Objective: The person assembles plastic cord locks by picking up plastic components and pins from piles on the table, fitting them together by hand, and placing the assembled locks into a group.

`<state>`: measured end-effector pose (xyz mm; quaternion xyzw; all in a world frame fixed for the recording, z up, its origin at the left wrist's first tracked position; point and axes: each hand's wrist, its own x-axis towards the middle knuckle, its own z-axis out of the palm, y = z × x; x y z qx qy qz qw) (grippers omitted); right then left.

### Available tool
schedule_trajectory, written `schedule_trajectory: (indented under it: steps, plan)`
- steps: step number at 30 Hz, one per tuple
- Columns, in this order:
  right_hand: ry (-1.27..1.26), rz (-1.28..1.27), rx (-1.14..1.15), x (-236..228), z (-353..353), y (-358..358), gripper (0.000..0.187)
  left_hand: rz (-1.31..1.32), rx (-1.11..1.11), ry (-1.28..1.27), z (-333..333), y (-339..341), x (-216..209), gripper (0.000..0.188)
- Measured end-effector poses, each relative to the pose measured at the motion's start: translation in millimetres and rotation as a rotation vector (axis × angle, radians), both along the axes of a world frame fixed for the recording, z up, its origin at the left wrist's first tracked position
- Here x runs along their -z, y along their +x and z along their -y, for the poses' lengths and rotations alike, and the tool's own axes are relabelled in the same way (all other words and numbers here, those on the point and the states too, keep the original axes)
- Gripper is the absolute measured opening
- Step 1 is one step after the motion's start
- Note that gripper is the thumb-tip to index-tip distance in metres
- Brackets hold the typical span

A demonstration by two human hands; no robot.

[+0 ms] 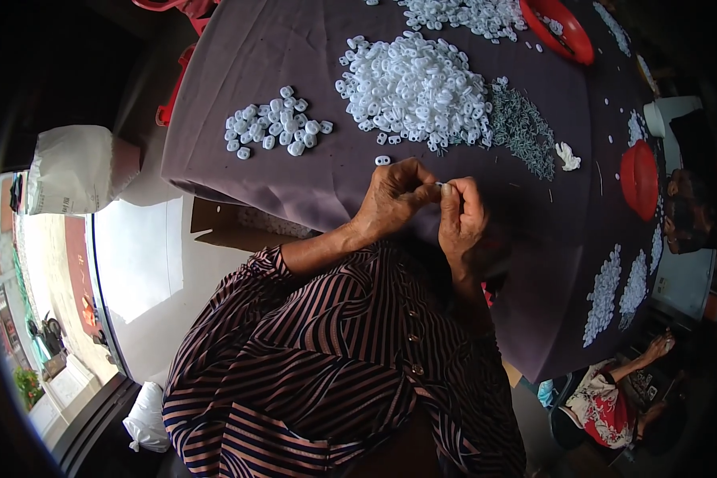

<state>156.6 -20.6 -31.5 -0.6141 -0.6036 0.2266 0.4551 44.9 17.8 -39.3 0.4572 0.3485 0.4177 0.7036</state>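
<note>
Close to the table's near edge, my left hand (pixel 394 195) and my right hand (pixel 460 219) meet fingertip to fingertip, both closed in a pinch. Between them shows a bit of a small white plastic piece (pixel 440 184), mostly hidden by the fingers. A single white oval piece with two dark holes (pixel 383 160) lies just beyond my left hand. Farther off rises a big heap of such white two-hole pieces (pixel 414 88). Against its right side lies a pile of small thin grey metal parts (pixel 522 127), too fine to name. A smaller group of white pieces (pixel 275 123) sits to the left.
A dark cloth (pixel 334 179) covers the table. Red trays (pixel 562 32) and more white heaps (pixel 604 295) stand at the far and right sides. A crumpled white scrap (pixel 567 156) lies right. Under the left edge is a cardboard box (pixel 215 225). Another person (pixel 605 406) sits lower right.
</note>
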Motion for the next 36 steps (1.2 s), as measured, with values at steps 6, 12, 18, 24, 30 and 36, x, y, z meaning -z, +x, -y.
schedule_trajectory:
  steps: [6,12,18,24,30,36]
  plan:
    - [0.065,0.04,-0.03,11,1,9,0.002,0.081,-0.019,-0.094,-4,8,8,0.004]
    - [0.04,0.031,-0.071,2,-2,20,0.004,0.043,-0.024,-0.058,-8,16,6,0.002]
    - [-0.089,-0.117,-0.095,-7,-5,27,0.004,0.027,-0.007,0.015,-8,19,-2,0.003]
    - [-0.017,0.002,-0.064,1,-7,27,0.005,0.079,-0.005,0.008,-6,21,-1,0.004]
    - [0.04,0.066,-0.062,8,-7,23,0.004,0.083,-0.024,-0.039,-6,18,0,0.005]
    - [-0.049,-0.004,-0.07,7,-5,18,0.004,0.054,-0.037,-0.073,-9,13,7,0.005]
